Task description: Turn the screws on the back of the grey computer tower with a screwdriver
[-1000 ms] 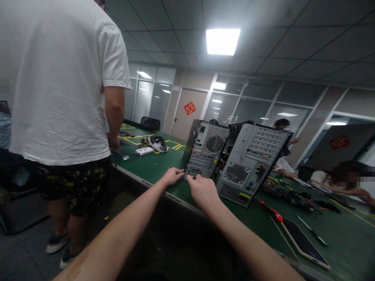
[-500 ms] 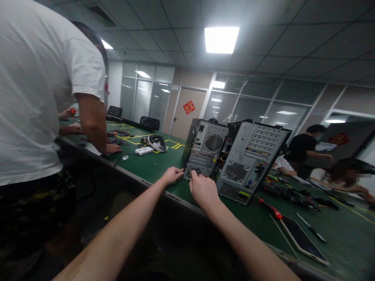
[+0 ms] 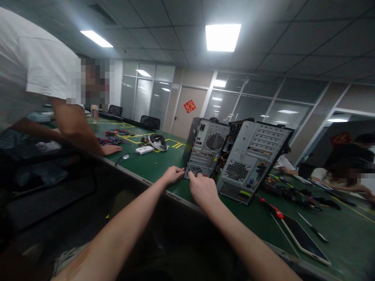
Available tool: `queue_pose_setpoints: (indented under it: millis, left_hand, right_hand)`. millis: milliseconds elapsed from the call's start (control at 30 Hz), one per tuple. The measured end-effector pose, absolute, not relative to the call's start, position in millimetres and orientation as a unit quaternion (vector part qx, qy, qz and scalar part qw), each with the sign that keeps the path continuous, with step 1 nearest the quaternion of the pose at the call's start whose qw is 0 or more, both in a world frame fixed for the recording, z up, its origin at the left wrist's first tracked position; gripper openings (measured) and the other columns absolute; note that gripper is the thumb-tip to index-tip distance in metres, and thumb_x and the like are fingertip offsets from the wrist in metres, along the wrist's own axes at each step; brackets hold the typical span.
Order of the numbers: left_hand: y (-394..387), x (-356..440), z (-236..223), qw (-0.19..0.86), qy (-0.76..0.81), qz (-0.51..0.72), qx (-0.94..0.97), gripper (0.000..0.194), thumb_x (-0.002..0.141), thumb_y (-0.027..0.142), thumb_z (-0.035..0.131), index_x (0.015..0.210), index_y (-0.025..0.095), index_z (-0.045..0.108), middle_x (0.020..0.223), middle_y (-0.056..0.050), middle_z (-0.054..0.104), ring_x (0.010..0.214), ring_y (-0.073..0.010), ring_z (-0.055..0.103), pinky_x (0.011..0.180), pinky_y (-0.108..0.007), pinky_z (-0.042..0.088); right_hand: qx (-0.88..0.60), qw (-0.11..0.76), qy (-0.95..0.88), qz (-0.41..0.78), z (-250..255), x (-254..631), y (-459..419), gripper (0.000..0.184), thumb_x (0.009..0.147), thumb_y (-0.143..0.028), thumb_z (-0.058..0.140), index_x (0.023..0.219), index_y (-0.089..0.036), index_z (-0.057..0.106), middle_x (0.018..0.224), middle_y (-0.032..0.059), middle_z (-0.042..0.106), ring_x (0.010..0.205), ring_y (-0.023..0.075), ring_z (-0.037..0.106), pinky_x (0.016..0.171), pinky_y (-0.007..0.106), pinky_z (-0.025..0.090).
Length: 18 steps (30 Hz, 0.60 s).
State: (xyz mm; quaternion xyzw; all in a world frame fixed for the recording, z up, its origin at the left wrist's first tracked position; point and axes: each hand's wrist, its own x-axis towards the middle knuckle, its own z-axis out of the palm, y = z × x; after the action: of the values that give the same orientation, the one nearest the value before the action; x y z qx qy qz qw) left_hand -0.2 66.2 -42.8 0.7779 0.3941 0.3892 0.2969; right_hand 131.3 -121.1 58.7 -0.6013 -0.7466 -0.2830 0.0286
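Note:
Two computer towers stand side by side, backs toward me: a smaller left tower (image 3: 206, 144) and a larger right tower (image 3: 249, 156). My left hand (image 3: 174, 175) is closed at the left tower's lower left corner, its fingertips against the casing. In front of that tower's lower fan grille (image 3: 194, 170) is my right hand (image 3: 203, 188), index finger stretched toward the grille and the other fingers curled. A bit of red shows beside the right hand; what the hand holds, if anything, is hidden.
On the green table (image 3: 164, 168) at left are a white power strip (image 3: 144, 150) and a white-and-black headset (image 3: 158, 142). A person's hand (image 3: 111, 150) rests at the table edge. A red-handled tool (image 3: 275, 212), a tablet-like panel (image 3: 304, 238) and tangled cables (image 3: 293, 194) lie at right.
The person at left has leaned down and shifted left. A standing person at the right has moved farther right. My hands stay almost in place at the left tower.

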Motion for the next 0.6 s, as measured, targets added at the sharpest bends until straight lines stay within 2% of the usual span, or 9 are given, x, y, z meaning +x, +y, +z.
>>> queue_pose_setpoints:
  millis: [167,333,600]
  left_hand:
    - [70.6,0.3,-47.0,0.305,0.401,0.385,0.773,0.047,0.091,0.048,0.057,0.108,0.012,0.082,0.072,-0.005,0.075,0.066,-0.0181,0.062,0.069,-0.027,0.048]
    - [73.9,2.2,-49.2,0.302,0.402,0.385,0.774,0.046,0.090,0.048,0.058,0.108,0.012,0.082,0.073,-0.006,0.075,0.068,-0.0187,0.064,0.069,-0.027,0.048]
    - [73.2,1.7,-49.1,0.309,0.401,0.393,0.768,0.047,0.090,0.049,0.058,0.105,0.012,0.083,0.073,-0.006,0.075,0.067,-0.0190,0.064,0.069,-0.028,0.048]
  right_hand:
    - [-0.619,0.038,-0.734,-0.278,55.8,132.5,-119.6,0.026,0.104,-0.021,0.041,0.124,-0.018,0.058,0.097,0.0137,0.073,0.083,0.0255,0.076,0.068,0.029,0.051]
    - [-0.643,0.083,-0.718,-0.254,53.5,131.3,-119.0,0.021,0.103,-0.025,0.044,0.117,-0.019,0.057,0.093,0.0109,0.075,0.082,0.0274,0.076,0.068,0.031,0.052]
    - [-0.674,0.108,-0.689,-0.243,49.5,132.9,-120.5,0.022,0.104,-0.030,0.044,0.121,-0.024,0.056,0.093,0.0077,0.075,0.080,0.0259,0.076,0.067,0.030,0.049]
